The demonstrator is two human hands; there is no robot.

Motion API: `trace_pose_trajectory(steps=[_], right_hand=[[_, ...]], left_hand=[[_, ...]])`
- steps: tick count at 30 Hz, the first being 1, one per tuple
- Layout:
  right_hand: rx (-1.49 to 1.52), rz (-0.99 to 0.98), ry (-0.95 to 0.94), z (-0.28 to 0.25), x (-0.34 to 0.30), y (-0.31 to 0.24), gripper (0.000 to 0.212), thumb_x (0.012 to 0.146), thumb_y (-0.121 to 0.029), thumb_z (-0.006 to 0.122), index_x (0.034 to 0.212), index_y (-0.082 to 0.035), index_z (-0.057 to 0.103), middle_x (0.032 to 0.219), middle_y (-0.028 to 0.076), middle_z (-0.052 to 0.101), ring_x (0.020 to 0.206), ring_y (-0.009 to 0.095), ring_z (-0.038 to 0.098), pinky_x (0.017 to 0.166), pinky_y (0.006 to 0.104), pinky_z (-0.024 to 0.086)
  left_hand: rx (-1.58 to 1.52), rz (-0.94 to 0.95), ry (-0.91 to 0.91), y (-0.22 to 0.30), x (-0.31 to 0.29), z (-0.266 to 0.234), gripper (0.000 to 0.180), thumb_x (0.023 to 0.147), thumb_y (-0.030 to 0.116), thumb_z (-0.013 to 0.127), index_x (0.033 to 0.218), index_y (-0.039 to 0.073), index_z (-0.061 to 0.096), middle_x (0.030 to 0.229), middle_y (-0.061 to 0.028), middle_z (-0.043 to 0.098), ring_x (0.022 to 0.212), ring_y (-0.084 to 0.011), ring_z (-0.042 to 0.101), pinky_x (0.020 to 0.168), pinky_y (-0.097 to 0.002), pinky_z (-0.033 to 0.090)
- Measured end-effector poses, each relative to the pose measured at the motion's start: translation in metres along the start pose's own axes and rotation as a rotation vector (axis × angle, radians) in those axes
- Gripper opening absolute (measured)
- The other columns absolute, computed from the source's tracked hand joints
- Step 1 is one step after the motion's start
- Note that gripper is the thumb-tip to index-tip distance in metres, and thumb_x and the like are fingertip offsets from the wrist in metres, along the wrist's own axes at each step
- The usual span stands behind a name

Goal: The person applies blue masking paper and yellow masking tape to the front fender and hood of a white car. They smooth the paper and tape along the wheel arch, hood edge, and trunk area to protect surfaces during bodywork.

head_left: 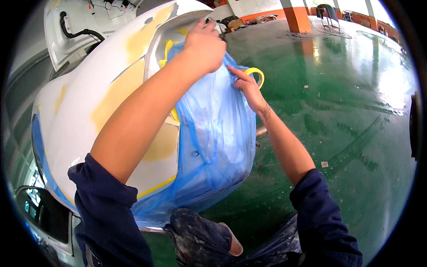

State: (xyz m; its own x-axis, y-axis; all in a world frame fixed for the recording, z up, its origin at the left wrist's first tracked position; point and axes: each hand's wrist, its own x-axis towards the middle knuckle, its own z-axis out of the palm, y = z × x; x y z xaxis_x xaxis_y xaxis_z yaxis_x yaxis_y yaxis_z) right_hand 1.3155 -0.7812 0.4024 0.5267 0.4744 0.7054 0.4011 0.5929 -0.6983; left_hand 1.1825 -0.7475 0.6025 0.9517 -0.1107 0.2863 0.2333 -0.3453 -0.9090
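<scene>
My left hand [206, 46] reaches to the far end of a white car body panel [66, 107] with tan patches. Its fingers bend over the recess edge; the tips and anything pinched there are hidden. Thin blue plastic film [213, 129] drapes over the lower bodywork, and yellow masking tape [156, 187] runs along part of its edge. Beside the film's right edge, my right hand [249, 88] holds a roll of yellow tape [261, 79]. Its index finger stretches toward the film near my left hand.
At the far left stands a raised white panel [73, 33] with a black hose. A pipe end [261, 131] sticks out beside the film. The shiny green floor [338, 124] spreads right, toward an orange-and-white pillar [296, 18] with cables at its base. My legs [195, 240] are below.
</scene>
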Motion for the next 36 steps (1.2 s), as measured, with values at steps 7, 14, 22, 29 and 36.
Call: trace_pose_trajectory(steps=[7,14,22,29,36], right_hand=[[-0.076,-0.099,0.209,-0.041,0.011,0.002,0.055,0.076,0.002,0.05,0.128,-0.005,0.067,0.134,0.013,0.055,0.126,0.026,0.05,0.107,0.0332,0.038],[-0.244,0.113,-0.137,-0.032,0.021,0.039,0.036,0.101,-0.012,0.049,0.134,-0.009,0.064,0.132,0.006,0.059,0.108,0.015,0.054,0.094,0.03,0.044],[-0.566,-0.261,0.443,-0.014,-0.124,-0.018,0.043,0.101,-0.012,0.046,0.142,-0.005,0.056,0.127,0.011,0.061,0.099,0.016,0.056,0.087,0.0284,0.045],[-1.103,-0.549,-0.034,0.138,-0.208,-0.085,0.074,0.087,-0.013,0.063,0.153,0.003,0.035,0.14,0.029,0.038,0.121,0.042,0.044,0.102,0.0511,0.035],[-1.215,-0.333,-0.031,0.204,-0.218,-0.076,0.069,0.078,-0.004,0.06,0.144,0.005,0.044,0.125,0.023,0.049,0.11,0.039,0.049,0.093,0.0531,0.037]], left_hand=[[-0.89,0.136,0.455,0.049,-0.181,-0.07,0.04,0.084,0.012,0.066,0.123,0.007,0.068,0.111,-0.0111,0.069,0.107,-0.0305,0.065,0.089,-0.0457,0.051],[-1.259,-0.356,-0.142,0.204,-0.447,-0.019,0.044,0.095,0.03,0.062,0.133,0.008,0.064,0.136,-0.0108,0.06,0.129,-0.0342,0.054,0.107,-0.0502,0.042],[-1.249,-0.842,-0.124,0.246,-0.533,-0.021,0.057,0.1,0.033,0.057,0.15,0.008,0.046,0.159,-0.0177,0.035,0.147,-0.0407,0.032,0.115,-0.0591,0.027],[-0.714,-0.923,0.111,0.164,-0.523,0.064,0.072,0.1,0.035,0.054,0.154,-0.005,0.029,0.16,-0.0279,0.025,0.15,-0.0469,0.021,0.118,-0.0601,0.018],[-0.976,-0.62,0.197,0.186,-0.452,0.019,0.072,0.097,0.04,0.058,0.151,-0.004,0.038,0.157,-0.0256,0.034,0.149,-0.0425,0.027,0.12,-0.0568,0.018]])
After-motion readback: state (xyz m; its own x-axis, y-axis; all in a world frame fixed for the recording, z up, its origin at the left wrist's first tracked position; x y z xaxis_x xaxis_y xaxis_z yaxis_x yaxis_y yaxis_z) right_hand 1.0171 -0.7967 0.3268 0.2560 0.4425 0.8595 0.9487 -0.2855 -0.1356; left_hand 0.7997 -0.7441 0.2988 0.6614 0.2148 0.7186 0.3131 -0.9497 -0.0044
